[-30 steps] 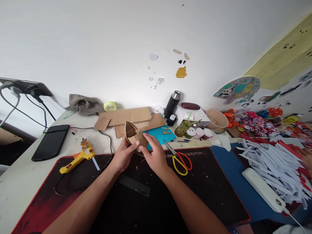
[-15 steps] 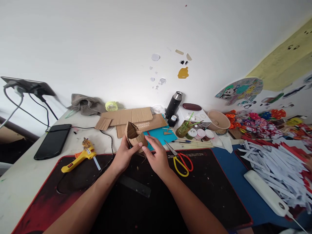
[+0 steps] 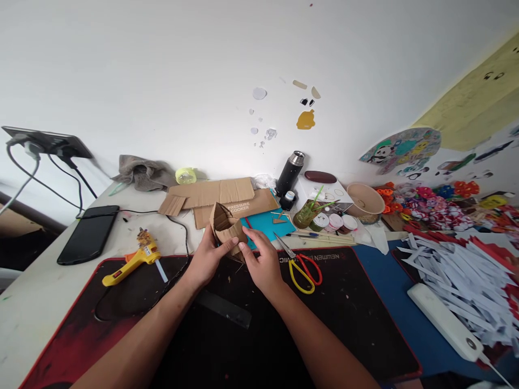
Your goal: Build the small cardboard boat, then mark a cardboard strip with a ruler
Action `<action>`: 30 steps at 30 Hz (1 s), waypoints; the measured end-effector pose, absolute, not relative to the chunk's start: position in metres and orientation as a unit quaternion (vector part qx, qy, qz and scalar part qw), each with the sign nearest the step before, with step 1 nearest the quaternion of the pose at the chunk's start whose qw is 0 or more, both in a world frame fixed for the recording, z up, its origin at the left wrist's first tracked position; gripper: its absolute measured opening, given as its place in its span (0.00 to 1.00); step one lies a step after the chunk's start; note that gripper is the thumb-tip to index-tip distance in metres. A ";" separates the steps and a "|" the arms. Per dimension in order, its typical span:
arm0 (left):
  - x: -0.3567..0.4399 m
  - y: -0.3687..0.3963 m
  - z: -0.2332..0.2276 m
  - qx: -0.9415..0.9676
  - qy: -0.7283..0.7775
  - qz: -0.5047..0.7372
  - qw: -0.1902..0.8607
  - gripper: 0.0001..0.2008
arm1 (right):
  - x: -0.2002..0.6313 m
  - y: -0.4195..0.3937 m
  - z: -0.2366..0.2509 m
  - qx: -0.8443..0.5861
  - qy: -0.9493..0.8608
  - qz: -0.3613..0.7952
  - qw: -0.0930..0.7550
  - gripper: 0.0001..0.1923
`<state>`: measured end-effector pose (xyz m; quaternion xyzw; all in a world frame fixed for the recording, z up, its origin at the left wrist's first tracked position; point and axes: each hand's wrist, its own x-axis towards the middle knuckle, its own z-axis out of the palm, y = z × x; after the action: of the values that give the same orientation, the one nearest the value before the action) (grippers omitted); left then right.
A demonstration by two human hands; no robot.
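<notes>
Cardboard is the material in hand, and we record it near to far. Nearest us, both forearms cross the black mat point(image 3: 227, 346), which lies along the near edge of the desk point(image 3: 36, 292). A dark flat strip point(image 3: 223, 308) rests on the mat between the arms.

At the mat's far edge, about midway along the desk, we hold a small folded cardboard piece point(image 3: 227, 224), open at the top like a little box or hull. Our left hand point(image 3: 208, 259) is closed on its left side with the thumb pressed to the front face. Our right hand point(image 3: 263, 262) is closed on its right side, fingertips along the lower front edge.

Our judgement is that the piece is light and fairly stiff across its panels but weak at folds and any glued seams. It will crush or spring open if pinched hard. It is best held by the flat side walls near the base, fingers spread, rather than by the thin open rim.

Left of the hands, a yellow glue gun point(image 3: 133, 265) lies at the mat's far left corner. Right of them lie the scissors point(image 3: 302, 265).

Beyond, flat cardboard sheets point(image 3: 214, 197) and a black flask point(image 3: 290, 173) stand toward the desk's far edge.
</notes>
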<state>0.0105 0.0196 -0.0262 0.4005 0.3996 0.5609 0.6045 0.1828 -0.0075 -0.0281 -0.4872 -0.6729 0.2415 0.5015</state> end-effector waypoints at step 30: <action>0.015 0.014 -0.016 0.390 0.365 0.556 0.637 0.33 | 0.174 -0.007 -0.032 -0.486 -0.692 0.222 0.485 0.35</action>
<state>0.0151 0.0142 -0.0164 0.3901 0.3654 0.5558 0.6367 0.1740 -0.0072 -0.0317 -0.4863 -0.6922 0.2217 0.4849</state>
